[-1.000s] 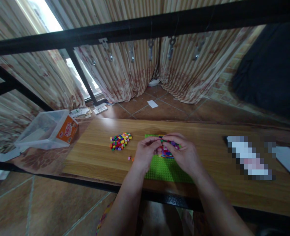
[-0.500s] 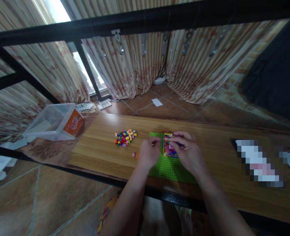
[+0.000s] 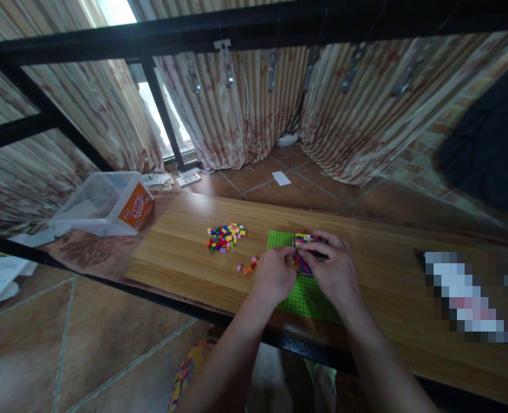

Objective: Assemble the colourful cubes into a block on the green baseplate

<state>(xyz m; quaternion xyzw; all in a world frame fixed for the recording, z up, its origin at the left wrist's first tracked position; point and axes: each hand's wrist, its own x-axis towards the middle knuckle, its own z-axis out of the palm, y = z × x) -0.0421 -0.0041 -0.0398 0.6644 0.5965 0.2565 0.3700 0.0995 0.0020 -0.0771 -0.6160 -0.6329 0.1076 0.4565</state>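
Note:
A green studded baseplate (image 3: 307,299) lies on the wooden table, partly under my hands. On its upper part stands a block of many-coloured toy bricks (image 3: 304,268), largely covered by my fingers. My left hand (image 3: 276,274) is closed, its fingertips pinched at the block's left edge. From the right, my right hand (image 3: 333,265) reaches over the block, thumb and forefinger together and meeting the left fingertips. Whatever lies between the fingertips is too small to make out. Left of the baseplate are a few loose bricks (image 3: 248,269), orange, red and pink.
A pile of small coloured bricks (image 3: 225,237) lies on the wooden table (image 3: 171,252). At the far left stands a clear plastic bin (image 3: 94,221) with an orange label. A blurred-out flat object (image 3: 466,295) lies at the right. A black rail (image 3: 254,49) crosses above.
My left hand has moved right, so its fingertips now meet those of my right hand over the brick block. The whole view has shifted slightly.

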